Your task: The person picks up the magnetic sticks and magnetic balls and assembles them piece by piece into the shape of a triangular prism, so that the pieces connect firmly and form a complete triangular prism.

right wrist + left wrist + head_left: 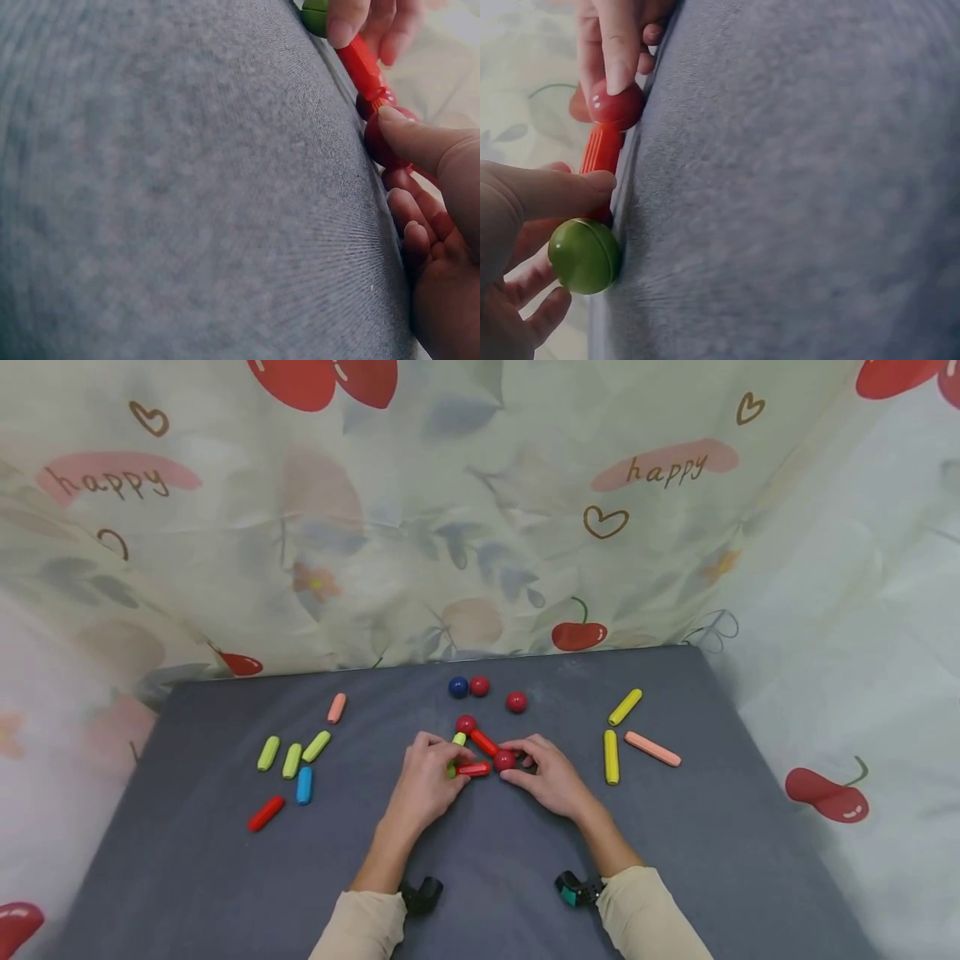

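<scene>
Near the middle of the table, my left hand (427, 779) pinches a red stick (473, 769) between thumb and fingers. A green ball (585, 256) sits at the stick's left end, partly hidden by that hand in the head view. My right hand (551, 777) grips a red ball (504, 761) by the stick's other end; whether the two touch I cannot tell. A second red stick runs from this ball up to another red ball (466, 724). From there a yellow-green stick (458, 740) slants down toward the green ball, so the pieces form a triangle.
Behind the triangle lie a blue ball (458, 687) and two red balls (517, 702). Several loose sticks, including a blue stick (303, 785), lie left. Two yellow sticks (612, 757) and a pink stick (652, 749) lie right. A patterned curtain (420, 568) hangs behind the table.
</scene>
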The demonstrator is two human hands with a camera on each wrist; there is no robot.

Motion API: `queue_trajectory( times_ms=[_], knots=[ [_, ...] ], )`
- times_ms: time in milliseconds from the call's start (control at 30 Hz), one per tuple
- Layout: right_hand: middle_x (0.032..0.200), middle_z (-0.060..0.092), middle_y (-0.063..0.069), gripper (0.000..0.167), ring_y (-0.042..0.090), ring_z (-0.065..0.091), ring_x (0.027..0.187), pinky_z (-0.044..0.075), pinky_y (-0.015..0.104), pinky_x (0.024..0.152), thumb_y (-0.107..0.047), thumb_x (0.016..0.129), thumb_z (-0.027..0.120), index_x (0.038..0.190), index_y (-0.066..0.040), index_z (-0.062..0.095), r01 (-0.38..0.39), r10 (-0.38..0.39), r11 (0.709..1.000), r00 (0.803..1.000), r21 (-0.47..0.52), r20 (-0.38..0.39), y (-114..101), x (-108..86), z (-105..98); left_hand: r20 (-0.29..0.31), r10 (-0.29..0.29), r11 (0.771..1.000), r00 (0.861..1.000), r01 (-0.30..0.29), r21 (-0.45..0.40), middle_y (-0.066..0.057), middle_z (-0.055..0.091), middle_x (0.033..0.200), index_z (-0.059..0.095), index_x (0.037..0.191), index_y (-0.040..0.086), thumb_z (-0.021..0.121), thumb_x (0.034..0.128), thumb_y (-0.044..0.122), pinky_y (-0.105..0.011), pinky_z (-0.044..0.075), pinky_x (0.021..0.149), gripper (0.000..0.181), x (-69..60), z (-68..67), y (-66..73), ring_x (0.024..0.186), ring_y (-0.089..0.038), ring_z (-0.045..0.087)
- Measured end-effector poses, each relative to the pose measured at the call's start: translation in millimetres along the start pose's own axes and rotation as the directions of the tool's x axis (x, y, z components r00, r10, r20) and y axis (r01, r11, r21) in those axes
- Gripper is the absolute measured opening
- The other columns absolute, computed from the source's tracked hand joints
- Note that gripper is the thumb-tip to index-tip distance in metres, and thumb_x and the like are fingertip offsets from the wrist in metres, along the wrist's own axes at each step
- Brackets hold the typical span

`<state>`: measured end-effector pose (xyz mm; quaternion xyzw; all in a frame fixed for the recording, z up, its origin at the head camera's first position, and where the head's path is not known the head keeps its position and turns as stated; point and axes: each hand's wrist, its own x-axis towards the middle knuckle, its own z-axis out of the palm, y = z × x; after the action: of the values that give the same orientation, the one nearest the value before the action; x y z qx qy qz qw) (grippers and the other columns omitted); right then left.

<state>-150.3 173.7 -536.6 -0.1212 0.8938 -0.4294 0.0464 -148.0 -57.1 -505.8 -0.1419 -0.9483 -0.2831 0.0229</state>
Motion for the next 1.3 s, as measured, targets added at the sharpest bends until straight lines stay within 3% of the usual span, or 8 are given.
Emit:
queue_trajectory(
  times_ms=[133, 367, 600, 933, 1067, 1133, 1233, 1300],
  knots=[
    [0.107, 0.063, -0.003, 0.039, 0.011, 0.055, 0.092, 0.047, 0.028, 0.082, -0.033, 0.091, 0.079, 0.128, -0.029, 0.068, -0.001, 0.001, 1.0, 1.0, 0.007, 0.005, -1, -0.3, 0, 0.0, 0.006, 1.0, 1.0, -0.006, -0.021, 0.002, 0.071, 0.102, 0.079, 0.108, 0.021, 0.089, 0.0788, 0.015, -0.039, 0.048, 0.089, 0.032, -3.5, -1.4, -2.2, 0.102, -0.02, 0.051],
    [0.107, 0.062, -0.004, 0.038, 0.011, 0.055, 0.094, 0.048, 0.028, 0.085, -0.033, 0.09, 0.08, 0.126, -0.029, 0.069, -0.007, 0.007, 1.0, 1.0, -0.021, 0.011, 0, -0.8, 0, -0.021, -0.162, 0.983, 0.987, 0.159, -0.091, 0.001, 0.064, 0.103, 0.075, 0.116, 0.019, 0.092, 0.0758, 0.019, -0.035, 0.054, 0.083, 0.043, -14.2, -6.6, -10.6, 0.093, -0.017, 0.056],
    [0.109, 0.063, -0.005, 0.038, 0.011, 0.054, 0.096, 0.048, 0.031, 0.088, -0.037, 0.087, 0.082, 0.122, -0.028, 0.071, 0.015, -0.015, 0.999, 1.0, -0.043, 0.01, 3, -1.9, 0, -0.026, -0.236, 0.957, 0.971, 0.228, -0.178, 0.003, 0.067, 0.098, 0.076, 0.109, 0.018, 0.09, 0.0789, 0.022, -0.034, 0.058, 0.08, 0.033, -17.0, -7.2, -12.2, 0.086, -0.013, 0.062],
    [0.109, 0.063, -0.003, 0.038, 0.012, 0.053, 0.097, 0.047, 0.033, 0.089, -0.037, 0.085, 0.083, 0.12, -0.026, 0.073, 0.024, -0.023, 0.998, 1.0, -0.057, 0.018, 1, -0.3, 1, -0.045, -0.243, 0.954, 0.969, 0.23, -0.192, 0.001, 0.067, 0.097, 0.076, 0.107, 0.018, 0.09, 0.0782, 0.022, -0.034, 0.059, 0.081, 0.032, -18.9, -4.9, -10.7, 0.086, -0.014, 0.063],
    [0.109, 0.062, -0.002, 0.039, 0.013, 0.053, 0.097, 0.047, 0.033, 0.089, -0.037, 0.086, 0.083, 0.121, -0.025, 0.072, 0.032, -0.03, 0.998, 0.999, -0.059, 0.025, 0, 0.2, 2, -0.018, -0.246, 0.932, 0.969, 0.232, -0.277, -0.001, 0.068, 0.108, 0.074, 0.115, 0.018, 0.089, 0.0792, 0.024, -0.037, 0.06, 0.087, 0.04, -23.3, -17.1, -25.0, 0.095, -0.016, 0.068],
    [0.11, 0.062, -0.002, 0.039, 0.014, 0.053, 0.098, 0.047, 0.034, 0.09, -0.036, 0.086, 0.083, 0.121, -0.025, 0.072, 0.03, -0.029, 0.998, 0.999, -0.049, 0.029, -1, 0.3, 2, -0.044, -0.258, 0.927, 0.965, 0.235, -0.292, -0.004, 0.068, 0.114, 0.073, 0.119, 0.019, 0.087, 0.0818, 0.024, -0.04, 0.059, 0.089, 0.041, -26.1, -28.9, -37.8, 0.1, -0.019, 0.069],
    [0.111, 0.062, -0.003, 0.039, 0.013, 0.053, 0.098, 0.047, 0.034, 0.09, -0.036, 0.085, 0.083, 0.121, -0.026, 0.072, 0.029, -0.028, 0.999, 0.999, -0.045, 0.029, -1, 0.1, 2, -0.139, -0.319, 0.909, 0.938, 0.261, -0.325, -0.007, 0.069, 0.119, 0.071, 0.122, 0.017, 0.083, 0.0873, 0.023, -0.044, 0.057, 0.094, 0.037, -30.4, -51.4, -62.1, 0.106, -0.024, 0.068],
    [0.111, 0.062, -0.003, 0.039, 0.013, 0.054, 0.098, 0.048, 0.034, 0.09, -0.037, 0.085, 0.083, 0.121, -0.026, 0.072, 0.027, -0.026, 0.998, 0.999, -0.049, 0.028, 0, -0.2, 3, -0.224, -0.391, 0.883, 0.893, 0.295, -0.366, -0.008, 0.071, 0.12, 0.071, 0.122, 0.016, 0.08, 0.09, 0.021, -0.046, 0.055, 0.097, 0.033, -31.8, -67.1, -78.7, 0.111, -0.026, 0.067]
  ],
)
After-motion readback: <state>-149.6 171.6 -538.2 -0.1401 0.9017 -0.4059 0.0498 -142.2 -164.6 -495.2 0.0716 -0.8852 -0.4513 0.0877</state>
